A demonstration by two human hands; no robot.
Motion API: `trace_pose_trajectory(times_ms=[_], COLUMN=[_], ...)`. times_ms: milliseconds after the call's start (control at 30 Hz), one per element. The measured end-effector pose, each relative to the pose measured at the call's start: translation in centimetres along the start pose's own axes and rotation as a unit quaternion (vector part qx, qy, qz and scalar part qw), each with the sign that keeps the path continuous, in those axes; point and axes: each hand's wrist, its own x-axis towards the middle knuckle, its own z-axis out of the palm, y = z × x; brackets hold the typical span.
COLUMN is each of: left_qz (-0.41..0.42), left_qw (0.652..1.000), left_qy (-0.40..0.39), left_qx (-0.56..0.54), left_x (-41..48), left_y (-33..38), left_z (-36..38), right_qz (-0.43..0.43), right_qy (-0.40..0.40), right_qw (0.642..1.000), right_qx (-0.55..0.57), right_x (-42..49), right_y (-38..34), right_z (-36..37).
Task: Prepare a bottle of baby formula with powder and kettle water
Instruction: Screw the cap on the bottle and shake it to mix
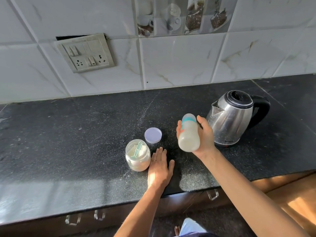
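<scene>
- Baby bottle [189, 134], full of milky liquid, tilts in the air: capped end up toward the wall, base toward the person.
- Right hand [205, 139] grips it, fingers curled round, beside the kettle [234, 117].
- Left hand [159, 168] lies flat on the countertop [68, 134], holding nothing, just beside the open powder jar [138, 155], lower left of the bottle.

Bottle [189, 139] motion-blurred, teat indistinct; foot [177, 230] cut by bottom edge
</scene>
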Motion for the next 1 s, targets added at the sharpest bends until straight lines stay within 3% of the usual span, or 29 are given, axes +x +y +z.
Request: trace_pose_trajectory(times_ms=[333,433,500,567,633,700,867,1000], left_qz=[0.001,-0.006,-0.006,-0.002,-0.006,-0.008,-0.003,-0.006], left_qw=[1.0,1.0,1.0,1.0,1.0,1.0,1.0,1.0], left_qy=[0.004,-0.002,-0.004,0.0,0.0,-0.001,-0.003,-0.002], left_qx=[-0.003,0.005,0.009,0.015,0.018,0.022,0.02,0.02], left_x=[-0.1,-0.1,-0.2,-0.1,0.1,0.1,0.1,-0.1], left_y=[0.0,0.1,0.2,0.2,0.1,0.1,0.2,0.3], left_z=[-0.1,0.0,0.0,-0.1,-0.1,0.0,0.1,0.2], right_qz=[0.02,-0.001,0.029,0.041,0.012,-0.002,0.029,0.031], right_qy=[-0.079,-0.048,-0.088,-0.122,-0.072,-0.025,-0.05,-0.083], right_qw=[0.993,0.999,0.994,0.992,0.996,1.0,0.99,0.996], right_qx=[-0.089,0.009,0.055,-0.004,-0.046,-0.007,-0.132,0.0], right_x=[-0.5,0.2,0.1,-0.3,-0.1,0.0,-0.7,-0.8], right_y=[-0.2,-0.2,-0.1,0.1,0.1,0.2,0.0,-0.2], right_z=[-0.4,-0.6,-1.1,-1.3,-1.1,-1.6,-1.5,-1.7])
